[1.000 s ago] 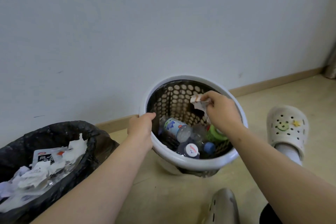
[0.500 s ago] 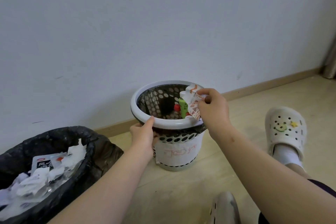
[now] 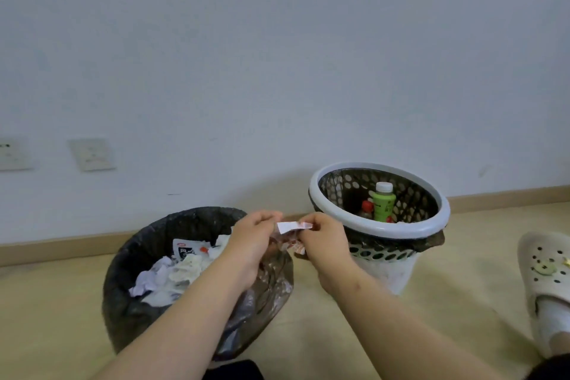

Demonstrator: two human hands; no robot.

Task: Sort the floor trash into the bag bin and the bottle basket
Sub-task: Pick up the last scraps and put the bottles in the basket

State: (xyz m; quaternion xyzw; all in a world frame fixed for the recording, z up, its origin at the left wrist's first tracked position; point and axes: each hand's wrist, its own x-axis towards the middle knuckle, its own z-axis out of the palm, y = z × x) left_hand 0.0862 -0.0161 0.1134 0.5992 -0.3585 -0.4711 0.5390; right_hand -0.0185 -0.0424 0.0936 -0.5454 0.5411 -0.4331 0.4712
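Observation:
A small white and red paper wrapper [image 3: 290, 233] is pinched between my left hand [image 3: 251, 245] and my right hand [image 3: 324, 244], above the right rim of the bag bin. The bag bin [image 3: 129, 259] is round, lined with a black bag, and holds crumpled white paper and wrappers. To its right stands the bottle basket [image 3: 410, 227], white-rimmed and perforated, with a green bottle [image 3: 383, 203] upright inside and a red cap beside it.
A white wall with two socket plates [image 3: 91, 154] rises behind both containers, with a wooden skirting board along the floor. My foot in a cream clog [image 3: 546, 278] lies at the right. Bare wooden floor shows left of the bin.
My right hand lifted the wrapper out of the bottle basket and carried it left over the bag bin. My left hand let go of the basket rim and now also holds the wrapper.

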